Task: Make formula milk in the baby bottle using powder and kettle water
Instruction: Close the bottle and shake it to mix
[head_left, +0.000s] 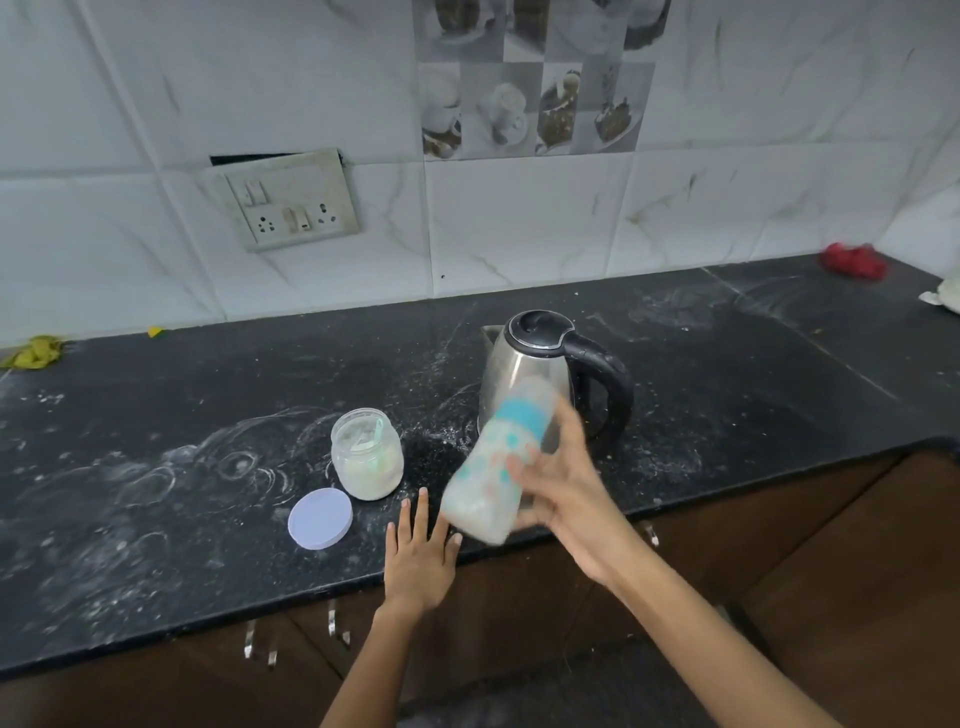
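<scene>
Kettle (540, 374) stands just behind tilted bottle (498, 457); jar (367, 454) left.

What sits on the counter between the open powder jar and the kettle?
Nothing stands there: the head view shows only bare black counter dusted with white powder between the powder jar and the kettle. The tilted baby bottle is nearest that gap.

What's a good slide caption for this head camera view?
Right hand tilts the blurred teal-banded baby bottle before the steel kettle; open powder jar alongside.
</scene>
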